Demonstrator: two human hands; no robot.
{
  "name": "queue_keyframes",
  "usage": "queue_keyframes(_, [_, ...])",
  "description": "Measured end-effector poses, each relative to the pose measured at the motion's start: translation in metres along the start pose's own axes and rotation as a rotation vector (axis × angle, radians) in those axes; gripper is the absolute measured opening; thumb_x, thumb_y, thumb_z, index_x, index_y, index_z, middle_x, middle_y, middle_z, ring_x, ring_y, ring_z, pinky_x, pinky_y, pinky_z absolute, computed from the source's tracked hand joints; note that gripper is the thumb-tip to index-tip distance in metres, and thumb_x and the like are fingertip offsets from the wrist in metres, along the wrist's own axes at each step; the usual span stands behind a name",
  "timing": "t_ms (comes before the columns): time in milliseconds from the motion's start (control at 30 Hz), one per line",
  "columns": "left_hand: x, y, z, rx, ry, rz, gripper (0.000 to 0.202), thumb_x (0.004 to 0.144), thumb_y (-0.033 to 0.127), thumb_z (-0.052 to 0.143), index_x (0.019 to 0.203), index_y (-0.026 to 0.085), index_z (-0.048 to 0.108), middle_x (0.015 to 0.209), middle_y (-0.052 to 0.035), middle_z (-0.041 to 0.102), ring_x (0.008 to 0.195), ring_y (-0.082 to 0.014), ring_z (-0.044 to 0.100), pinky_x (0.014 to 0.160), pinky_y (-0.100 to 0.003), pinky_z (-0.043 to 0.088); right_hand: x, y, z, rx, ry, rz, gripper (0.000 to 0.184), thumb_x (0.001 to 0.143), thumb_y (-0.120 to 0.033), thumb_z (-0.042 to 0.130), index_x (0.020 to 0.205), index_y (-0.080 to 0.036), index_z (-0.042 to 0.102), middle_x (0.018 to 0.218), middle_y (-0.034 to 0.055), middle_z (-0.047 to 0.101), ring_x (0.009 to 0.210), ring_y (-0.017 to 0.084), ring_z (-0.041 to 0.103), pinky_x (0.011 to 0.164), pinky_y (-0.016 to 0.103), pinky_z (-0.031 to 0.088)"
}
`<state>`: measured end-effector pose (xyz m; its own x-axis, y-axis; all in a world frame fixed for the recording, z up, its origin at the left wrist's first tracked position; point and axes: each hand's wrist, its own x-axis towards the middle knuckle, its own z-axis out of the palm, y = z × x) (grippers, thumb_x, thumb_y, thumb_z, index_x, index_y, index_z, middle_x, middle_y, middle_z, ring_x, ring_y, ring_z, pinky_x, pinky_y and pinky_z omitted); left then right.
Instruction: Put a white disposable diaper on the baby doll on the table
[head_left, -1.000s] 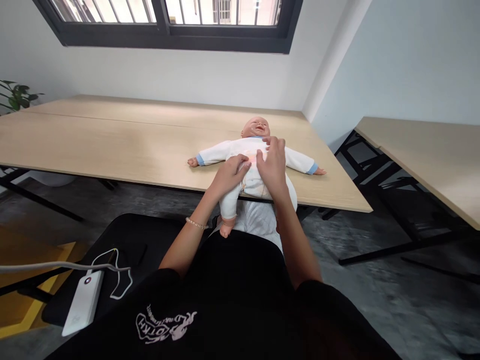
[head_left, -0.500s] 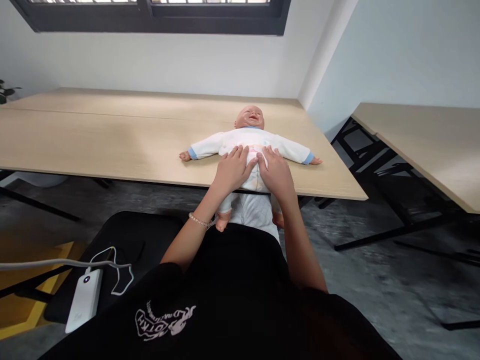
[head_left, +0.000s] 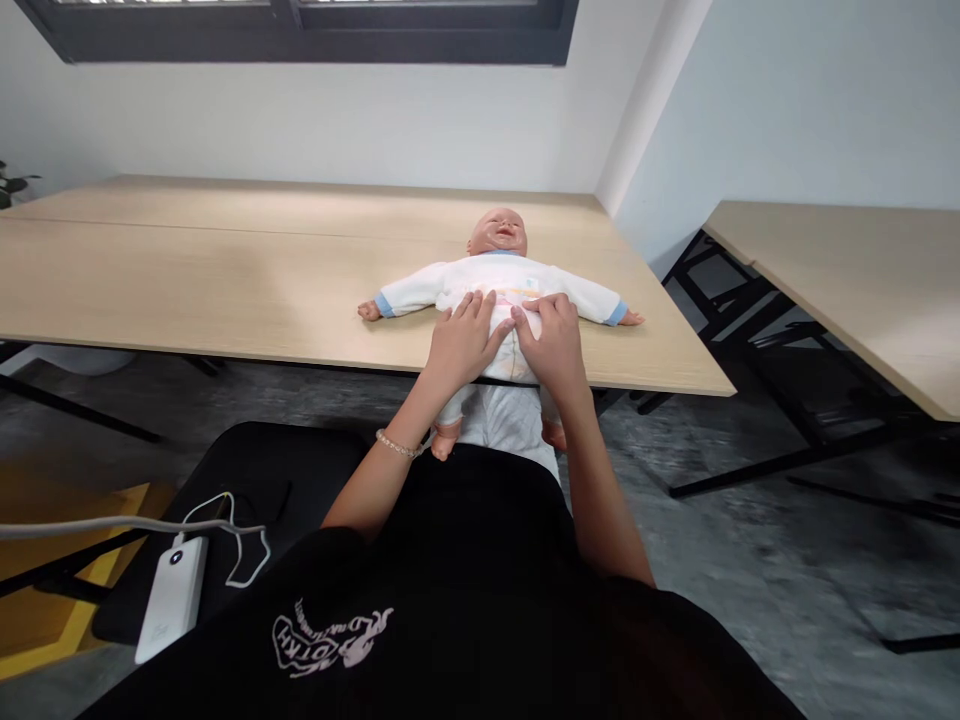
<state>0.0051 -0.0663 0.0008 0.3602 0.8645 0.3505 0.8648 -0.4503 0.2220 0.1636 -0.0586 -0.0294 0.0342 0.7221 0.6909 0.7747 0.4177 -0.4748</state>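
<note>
Head view: dressed doll [head_left: 498, 232] lies on table [head_left: 225, 285]; left hand [head_left: 463, 347] flat, fingers spread; right hand [head_left: 553, 347] curls fingertips into romper [head_left: 491, 278], grip unclear

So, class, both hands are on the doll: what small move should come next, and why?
Probably slide the doll further onto the table: its legs hang off the near edge, and the left hand and right hand rest on its belly.

Doll [head_left: 501, 285]: soft white cloth suit, smooth plastic head; table [head_left: 225, 290]: matt pale wood.
</note>
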Motion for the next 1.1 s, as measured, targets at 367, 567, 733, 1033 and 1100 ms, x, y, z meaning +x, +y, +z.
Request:
queue_keyframes(367, [0.001, -0.003, 0.001, 0.002, -0.007, -0.014, 0.066, 0.111, 0.052, 0.029, 0.159, 0.009, 0.039, 0.164, -0.0181, 0.041, 0.155, -0.0308, 0.037, 0.123, -0.049, 0.037, 0.004, 0.0, 0.0, -0.102, -0.076, -0.005, 0.043, 0.107, -0.045, 0.039, 0.101, -0.016, 0.071, 0.108, 0.0175, 0.063, 0.109, 0.033, 0.058, 0.105, 0.052, 0.048])
queue_keyframes(567, [-0.004, -0.002, 0.004, 0.013, 0.013, -0.012, 0.064, 0.111, 0.051, 0.028, 0.16, 0.011, 0.038, 0.165, -0.0165, 0.039, 0.156, -0.0288, 0.035, 0.124, -0.047, 0.037, -0.009, -0.013, -0.008, -0.167, -0.117, 0.039, 0.044, 0.106, -0.04, 0.04, 0.124, -0.013, 0.07, 0.122, 0.0193, 0.061, 0.117, 0.034, 0.055, 0.106, 0.051, 0.048])
queue_keyframes(733, [-0.001, -0.004, 0.002, -0.08, 0.001, -0.018, 0.065, 0.111, 0.052, 0.031, 0.159, 0.01, 0.04, 0.164, -0.0183, 0.041, 0.156, -0.0306, 0.034, 0.125, -0.049, 0.033, -0.008, -0.016, -0.008, -0.171, -0.146, 0.057, 0.044, 0.107, -0.039, 0.038, 0.121, -0.015, 0.073, 0.121, 0.0189, 0.06, 0.117, 0.035, 0.055, 0.107, 0.054, 0.047])
queue_keyframes(1033, [-0.009, -0.034, -0.003, -0.564, 0.028, -0.021, 0.062, 0.11, 0.053, 0.025, 0.158, 0.018, 0.044, 0.167, -0.0085, 0.039, 0.16, -0.0211, 0.026, 0.131, -0.041, 0.022, -0.009, 0.0, -0.019, 0.103, -0.065, 0.055, 0.056, 0.108, -0.056, 0.031, 0.127, -0.018, 0.068, 0.127, 0.016, 0.062, 0.125, 0.031, 0.056, 0.114, 0.052, 0.045])
queue_keyframes(1100, [-0.011, -0.037, -0.002, -0.594, 0.039, -0.04, 0.063, 0.109, 0.054, 0.028, 0.156, 0.016, 0.047, 0.166, -0.0096, 0.04, 0.16, -0.0215, 0.026, 0.131, -0.041, 0.021, -0.011, 0.003, -0.021, 0.129, -0.067, 0.063, 0.058, 0.107, -0.059, 0.031, 0.125, -0.019, 0.069, 0.128, 0.0156, 0.063, 0.125, 0.03, 0.057, 0.115, 0.052, 0.045])
